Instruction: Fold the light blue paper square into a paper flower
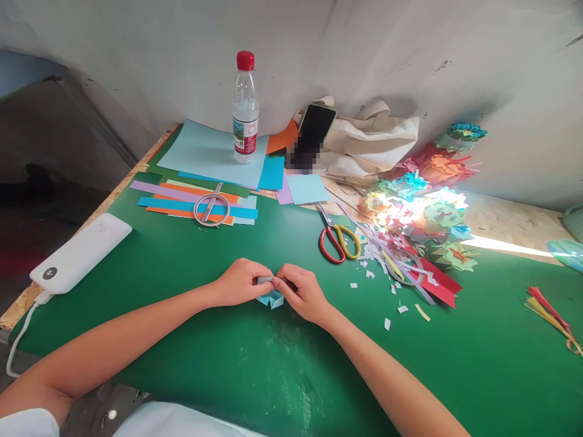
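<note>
Both hands meet over the green mat, pinching one piece of folded light-blue paper (pixel 272 299). My left hand (pixel 240 283) grips its left side between thumb and fingers. On the other side my right hand (pixel 304 292) is closed on the paper, its thumb near the left one. The fingers cover the paper's upper part; its creased lower points show beneath them. Beyond my right hand lie scissors (pixel 339 241) with one red and one yellow handle, blades slightly parted. Coloured paper strips (pixel 182 200) lie further off to the left, a roll of tape (pixel 212 210) on top of them.
A water bottle (pixel 246 115) stands on paper sheets (pixel 200 152) at the back, beside a phone (pixel 314 133) and a cloth bag (pixel 373 139). Paper flowers (pixel 437 206) and paper scraps (pixel 387 249) crowd the right. A white power bank (pixel 82 252) with a cable lies left.
</note>
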`<state>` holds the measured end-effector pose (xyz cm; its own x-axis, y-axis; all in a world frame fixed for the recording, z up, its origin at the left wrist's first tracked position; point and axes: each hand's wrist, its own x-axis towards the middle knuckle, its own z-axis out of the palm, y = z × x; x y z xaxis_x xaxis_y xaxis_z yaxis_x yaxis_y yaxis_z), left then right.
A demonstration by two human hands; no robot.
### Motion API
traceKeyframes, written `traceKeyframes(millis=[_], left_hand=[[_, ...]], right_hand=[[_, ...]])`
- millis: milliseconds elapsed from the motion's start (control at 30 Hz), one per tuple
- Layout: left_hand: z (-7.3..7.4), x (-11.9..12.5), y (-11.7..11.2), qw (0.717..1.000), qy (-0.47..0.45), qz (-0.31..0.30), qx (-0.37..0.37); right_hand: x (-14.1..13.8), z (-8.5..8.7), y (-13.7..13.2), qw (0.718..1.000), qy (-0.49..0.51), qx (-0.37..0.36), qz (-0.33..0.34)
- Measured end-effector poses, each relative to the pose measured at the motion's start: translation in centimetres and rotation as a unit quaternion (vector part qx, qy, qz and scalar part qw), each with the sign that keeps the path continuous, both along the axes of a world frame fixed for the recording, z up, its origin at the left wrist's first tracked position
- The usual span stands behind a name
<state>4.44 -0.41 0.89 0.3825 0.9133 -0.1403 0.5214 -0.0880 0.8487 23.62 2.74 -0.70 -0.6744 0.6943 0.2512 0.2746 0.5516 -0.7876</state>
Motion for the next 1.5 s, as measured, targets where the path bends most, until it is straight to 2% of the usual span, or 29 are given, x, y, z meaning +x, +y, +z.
traceKeyframes(millis=[367, 900, 1500], left_hand=[[-0.12, 0.25, -0.12, 0.999, 0.003, 0.038, -0.017], [-0.06, 0.11, -0.30, 0.999, -0.009, 0.038, -0.008], [0.41, -0.12, -0.24, 0.998, -0.051, 0.020, -0.034]], right_hand=[[0.04, -0.06, 0.18, 1.000, 0.009, -0.024, 0.001], [-0.04, 0.28, -0.02, 0.999, 0.000, -0.040, -0.013], [0.19, 0.17, 0.07, 0.999, -0.003, -0.039, -0.019]])
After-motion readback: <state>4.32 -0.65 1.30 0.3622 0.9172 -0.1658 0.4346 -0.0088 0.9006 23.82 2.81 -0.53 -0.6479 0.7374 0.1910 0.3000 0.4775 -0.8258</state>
